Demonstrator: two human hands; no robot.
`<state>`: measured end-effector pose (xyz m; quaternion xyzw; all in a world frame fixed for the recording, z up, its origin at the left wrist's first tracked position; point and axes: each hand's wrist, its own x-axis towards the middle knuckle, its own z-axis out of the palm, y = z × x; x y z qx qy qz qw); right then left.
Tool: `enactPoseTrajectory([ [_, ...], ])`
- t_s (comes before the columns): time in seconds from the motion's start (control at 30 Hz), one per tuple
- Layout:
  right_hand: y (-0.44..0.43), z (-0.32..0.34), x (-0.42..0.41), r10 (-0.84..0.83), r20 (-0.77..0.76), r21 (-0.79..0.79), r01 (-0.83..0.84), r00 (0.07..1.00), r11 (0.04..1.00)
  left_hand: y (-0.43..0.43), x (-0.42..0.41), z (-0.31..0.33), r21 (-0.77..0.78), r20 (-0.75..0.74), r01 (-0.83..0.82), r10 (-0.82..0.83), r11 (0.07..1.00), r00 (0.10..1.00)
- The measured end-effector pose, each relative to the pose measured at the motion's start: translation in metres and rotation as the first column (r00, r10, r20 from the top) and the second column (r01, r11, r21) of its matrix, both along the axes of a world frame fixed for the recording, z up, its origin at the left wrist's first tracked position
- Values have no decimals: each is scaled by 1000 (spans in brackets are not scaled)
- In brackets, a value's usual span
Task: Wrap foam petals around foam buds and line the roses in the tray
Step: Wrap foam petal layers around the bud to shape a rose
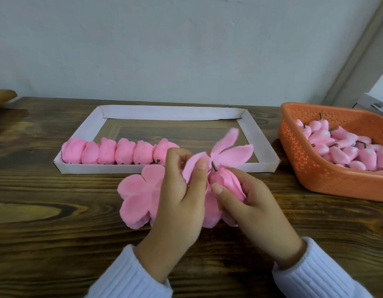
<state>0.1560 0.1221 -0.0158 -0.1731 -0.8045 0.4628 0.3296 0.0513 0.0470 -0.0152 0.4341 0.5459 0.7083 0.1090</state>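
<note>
Six roses (124, 151) lined in tray (100, 168); basket (304, 160) holds buds (345, 147).

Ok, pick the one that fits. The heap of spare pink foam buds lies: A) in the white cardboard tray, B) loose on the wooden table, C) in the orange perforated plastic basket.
C: the pink foam buds lie heaped in the orange perforated plastic basket at the right, while the white cardboard tray holds a row of wrapped pink foam roses.
</note>
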Motion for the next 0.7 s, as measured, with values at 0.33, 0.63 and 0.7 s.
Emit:
enactPoseTrajectory([
  [0.33,0,-3,3,69,-120,-101,-81,990,992,-7,-6,4,22,-204,408,-395,913,896],
  [0.63,-3,-2,0,-30,-12,197,31,999,980,0,-5,8,160,28,65,-71,985,997],
  [0.7,0,-5,3,-39,-42,137,45,998,990,0,-6,7,120,20,62,-64,991,998],
])
